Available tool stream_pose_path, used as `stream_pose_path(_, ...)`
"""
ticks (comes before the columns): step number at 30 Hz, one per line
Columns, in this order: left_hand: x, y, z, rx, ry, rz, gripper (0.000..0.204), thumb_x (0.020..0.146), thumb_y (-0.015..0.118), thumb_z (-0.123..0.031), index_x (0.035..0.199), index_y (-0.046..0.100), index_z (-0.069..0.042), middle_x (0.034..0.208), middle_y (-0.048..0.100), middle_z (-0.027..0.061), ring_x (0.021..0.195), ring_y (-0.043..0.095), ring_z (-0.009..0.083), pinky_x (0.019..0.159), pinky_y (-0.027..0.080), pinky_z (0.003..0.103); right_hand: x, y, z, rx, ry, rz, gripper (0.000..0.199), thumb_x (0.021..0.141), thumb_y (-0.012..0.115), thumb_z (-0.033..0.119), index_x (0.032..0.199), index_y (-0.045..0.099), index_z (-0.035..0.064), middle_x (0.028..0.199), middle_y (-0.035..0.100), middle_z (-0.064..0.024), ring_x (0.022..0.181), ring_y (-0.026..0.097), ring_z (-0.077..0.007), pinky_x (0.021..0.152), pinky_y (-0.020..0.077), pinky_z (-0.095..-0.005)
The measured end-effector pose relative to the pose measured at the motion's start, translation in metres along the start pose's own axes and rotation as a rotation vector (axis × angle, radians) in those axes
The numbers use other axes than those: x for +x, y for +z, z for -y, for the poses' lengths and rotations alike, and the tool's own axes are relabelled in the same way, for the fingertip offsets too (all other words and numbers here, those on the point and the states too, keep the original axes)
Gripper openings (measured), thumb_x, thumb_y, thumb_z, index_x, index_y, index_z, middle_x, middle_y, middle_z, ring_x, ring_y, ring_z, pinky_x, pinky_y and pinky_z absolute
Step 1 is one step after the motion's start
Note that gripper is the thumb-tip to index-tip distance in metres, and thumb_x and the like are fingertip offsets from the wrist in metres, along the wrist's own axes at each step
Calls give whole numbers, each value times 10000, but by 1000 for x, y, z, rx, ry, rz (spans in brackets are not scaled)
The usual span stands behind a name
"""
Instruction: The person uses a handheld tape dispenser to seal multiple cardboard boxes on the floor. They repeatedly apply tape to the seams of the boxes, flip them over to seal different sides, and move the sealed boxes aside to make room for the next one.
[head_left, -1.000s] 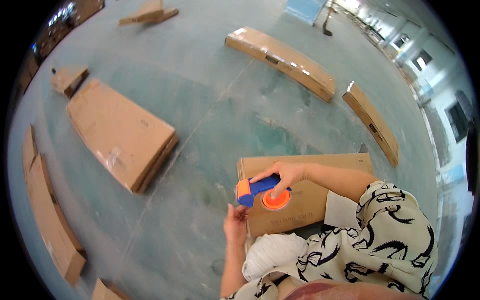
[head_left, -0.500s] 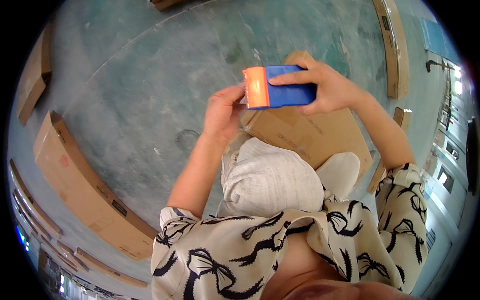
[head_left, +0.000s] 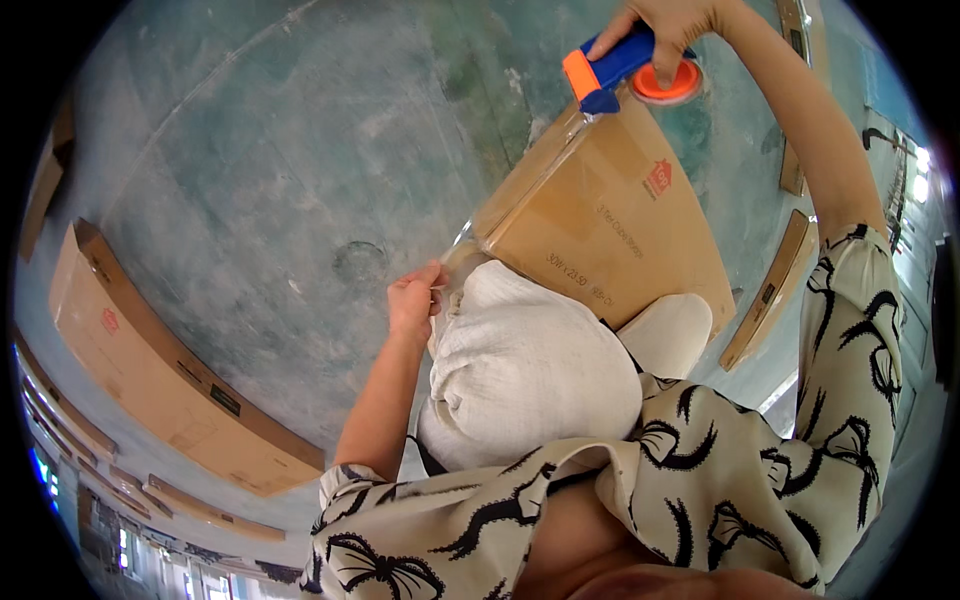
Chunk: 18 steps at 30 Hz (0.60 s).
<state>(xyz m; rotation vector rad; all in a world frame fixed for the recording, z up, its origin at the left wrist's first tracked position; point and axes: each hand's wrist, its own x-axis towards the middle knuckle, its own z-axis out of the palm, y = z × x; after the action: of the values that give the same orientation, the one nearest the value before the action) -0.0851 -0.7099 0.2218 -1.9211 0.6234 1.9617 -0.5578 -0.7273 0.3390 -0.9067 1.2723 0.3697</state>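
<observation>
A flat brown carton (head_left: 610, 215) stands in front of me, its near end behind my pale-clothed knee. My right hand (head_left: 672, 30) grips a blue and orange tape dispenser (head_left: 622, 68) at the carton's far corner; an orange-cored tape roll (head_left: 666, 84) sits in it. Shiny clear tape (head_left: 463, 236) shows at the near left corner and seems to run along the left edge to the dispenser. Beside that near corner my left hand (head_left: 412, 302) is closed in a pinch, apparently on the tape's end, which is hard to see.
A long brown carton (head_left: 170, 375) lies on the floor to the left, with several thinner ones beyond it. Another narrow carton (head_left: 770, 290) lies to the right. The floor (head_left: 330, 150) is worn blue-green.
My right hand has carried the dispenser away and to the right, onto the carton's far corner. My left hand has come down toward me, to the near corner. The hands are now far apart.
</observation>
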Motion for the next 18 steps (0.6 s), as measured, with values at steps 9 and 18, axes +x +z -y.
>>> stream_pose_path(9,5,13,31,572,238,19,270,805,641,-234,754,684,27,598,626,109,514,565,168,500,443,332,18,-17,-9,185,-147,232,633,641,770,61,1251,612,115,1050,664,-59,924,604,-165,820,494,-278)
stream_pose_path(18,21,43,25,1352,459,249,326,713,668,-332,764,702,-12,710,662,191,700,650,363,656,517,416,45,-27,-24,241,-311,337,623,670,755,47,1270,597,106,1061,663,-54,924,602,-156,820,495,-275)
